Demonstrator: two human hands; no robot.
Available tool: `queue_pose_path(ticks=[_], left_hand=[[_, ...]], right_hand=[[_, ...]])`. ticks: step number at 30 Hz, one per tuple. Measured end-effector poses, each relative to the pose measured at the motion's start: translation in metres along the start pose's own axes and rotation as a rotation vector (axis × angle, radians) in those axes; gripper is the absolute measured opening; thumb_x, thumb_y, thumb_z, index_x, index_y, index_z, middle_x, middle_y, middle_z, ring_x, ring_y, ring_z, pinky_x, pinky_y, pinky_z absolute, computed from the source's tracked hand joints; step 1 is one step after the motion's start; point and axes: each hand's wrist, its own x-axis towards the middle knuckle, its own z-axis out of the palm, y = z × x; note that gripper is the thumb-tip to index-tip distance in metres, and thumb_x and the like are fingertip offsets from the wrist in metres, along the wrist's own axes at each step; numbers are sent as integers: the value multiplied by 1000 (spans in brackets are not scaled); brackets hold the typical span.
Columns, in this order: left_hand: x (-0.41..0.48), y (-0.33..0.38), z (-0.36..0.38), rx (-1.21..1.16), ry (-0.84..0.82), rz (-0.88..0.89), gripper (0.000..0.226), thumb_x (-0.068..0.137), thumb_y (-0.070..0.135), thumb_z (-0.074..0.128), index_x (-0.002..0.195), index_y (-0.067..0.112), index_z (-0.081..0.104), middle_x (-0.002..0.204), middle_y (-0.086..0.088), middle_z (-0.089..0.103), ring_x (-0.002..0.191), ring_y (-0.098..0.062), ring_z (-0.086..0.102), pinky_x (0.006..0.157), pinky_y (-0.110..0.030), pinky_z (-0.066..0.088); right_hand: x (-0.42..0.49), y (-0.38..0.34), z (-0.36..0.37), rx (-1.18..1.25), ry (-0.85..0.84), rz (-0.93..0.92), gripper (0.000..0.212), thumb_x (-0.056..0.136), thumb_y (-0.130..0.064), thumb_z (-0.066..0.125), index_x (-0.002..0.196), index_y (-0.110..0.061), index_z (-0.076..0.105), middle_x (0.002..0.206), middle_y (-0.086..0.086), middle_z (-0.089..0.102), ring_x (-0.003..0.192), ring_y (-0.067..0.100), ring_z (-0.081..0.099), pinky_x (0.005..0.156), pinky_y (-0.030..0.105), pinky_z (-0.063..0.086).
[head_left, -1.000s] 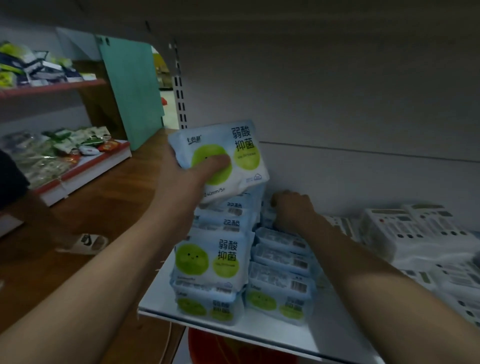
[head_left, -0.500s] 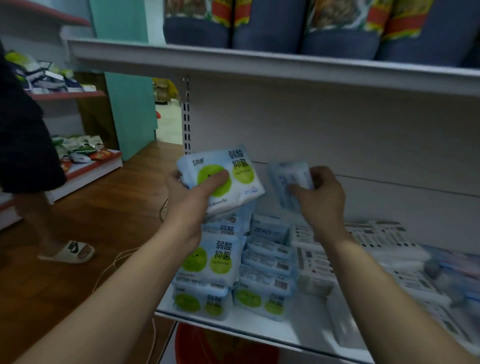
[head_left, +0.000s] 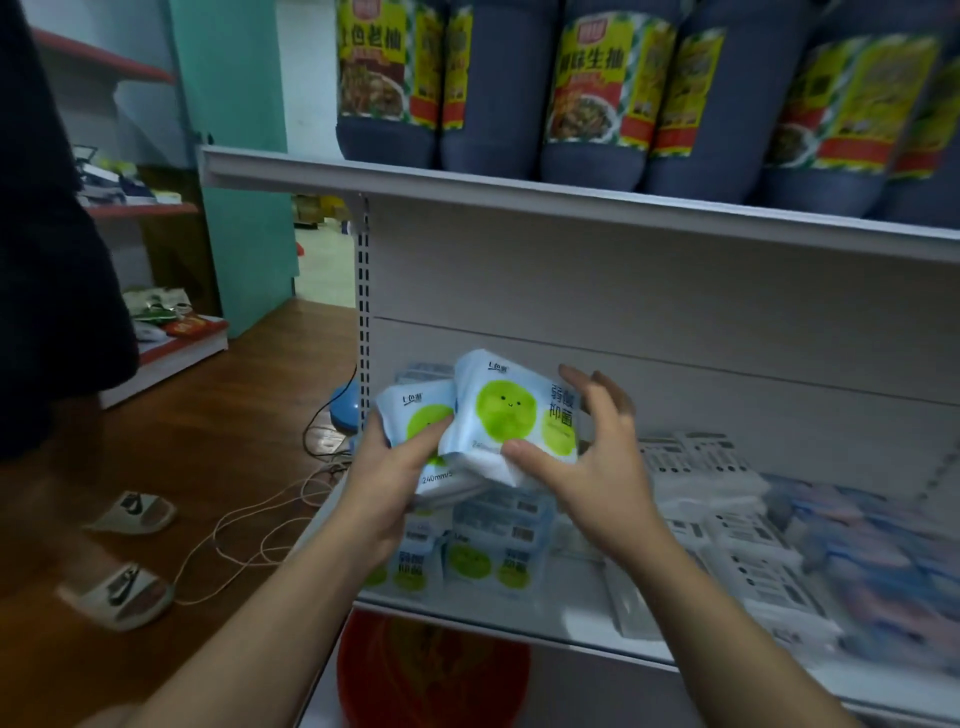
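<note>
In front of the lower shelf (head_left: 571, 621) I hold two pale blue packs with green smiley circles. My left hand (head_left: 384, 478) grips the left pack (head_left: 410, 410), thumb across its front. The right pack (head_left: 506, 413) overlaps it and sits pinched in my right hand (head_left: 597, 467), thumb on its lower front edge, fingers spread behind its right side. Below my hands, a stack of the same packs (head_left: 493, 561) lies at the shelf's left end.
White barcode packs (head_left: 727, 519) fill the shelf to the right. The upper shelf (head_left: 519, 195) carries big dark sauce bottles (head_left: 597, 93). A person (head_left: 52, 260) in sandals (head_left: 119, 597) stands at left on the wooden floor with a loose cable (head_left: 249, 530). A red basin (head_left: 431, 670) sits underneath.
My right hand lifted a second pack off the shelf stack and brought it left against the pack in my left hand. The view tilted up, showing the bottle shelf.
</note>
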Motion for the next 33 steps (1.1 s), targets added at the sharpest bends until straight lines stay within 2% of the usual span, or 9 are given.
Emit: queue_pose_path(ticks=[3, 6, 9, 12, 14, 18, 22, 27, 33], left_hand=[[-2, 3, 3, 57, -3, 24, 56, 72, 28, 80, 122, 22, 57, 108, -12, 72, 93, -34, 71, 72, -47, 58], [-1, 10, 6, 103, -14, 68, 59, 68, 27, 85, 119, 17, 56, 105, -12, 72, 92, -31, 71, 74, -47, 59], [6, 20, 6, 104, 37, 139, 47, 76, 18, 79, 117, 19, 55, 105, -7, 72, 91, -26, 71, 78, -42, 58], [13, 25, 2, 106, 64, 167, 45, 81, 18, 76, 119, 22, 54, 108, -3, 72, 95, -23, 71, 82, -40, 57], [15, 26, -2, 120, 76, 167, 42, 82, 20, 76, 117, 23, 54, 108, -3, 72, 95, -23, 71, 82, -40, 57], [19, 31, -6, 131, 109, 179, 43, 82, 22, 75, 120, 22, 54, 106, -3, 72, 90, -22, 72, 81, -43, 58], [21, 32, -8, 133, 105, 179, 42, 79, 24, 78, 114, 27, 55, 104, -3, 73, 91, -25, 72, 85, -53, 56], [22, 33, -17, 65, 95, 155, 54, 64, 33, 81, 112, 30, 56, 111, -8, 72, 98, -34, 70, 88, -60, 52], [40, 34, -26, 49, 79, 195, 59, 68, 30, 81, 121, 27, 54, 116, -7, 70, 102, -33, 69, 91, -59, 51]], right_hand=[[12, 0, -13, -20, -197, 67, 95, 55, -46, 89, 137, -42, 41, 135, -6, 47, 116, 6, 54, 99, 28, 46], [25, -5, -29, -19, -284, 60, 68, 53, -39, 92, 112, -32, 58, 107, -4, 67, 90, 8, 67, 78, 27, 56], [41, -3, -38, 172, -170, 114, 43, 67, -20, 87, 103, -20, 62, 91, -2, 72, 78, 11, 70, 62, 24, 56], [53, 8, -41, 374, -56, 209, 36, 76, -15, 78, 109, -14, 63, 96, 5, 73, 82, 22, 72, 66, 35, 59], [56, 16, -40, 386, -48, 236, 31, 79, -13, 76, 107, -16, 63, 96, 5, 73, 80, 22, 71, 67, 36, 59], [68, 41, -35, 11, 34, 227, 33, 78, -21, 79, 104, -20, 59, 91, -1, 66, 78, 20, 66, 69, 38, 58], [75, 74, -14, -390, -102, 185, 46, 80, -22, 76, 121, -15, 57, 109, 10, 53, 85, 26, 58, 73, 27, 43], [91, 99, 10, -492, -151, 126, 38, 84, -12, 67, 121, -14, 57, 119, 14, 45, 79, 26, 51, 76, 26, 41], [123, 119, 47, -530, -251, 143, 40, 79, -10, 70, 117, -8, 60, 116, 20, 55, 96, 34, 58, 70, 23, 36]])
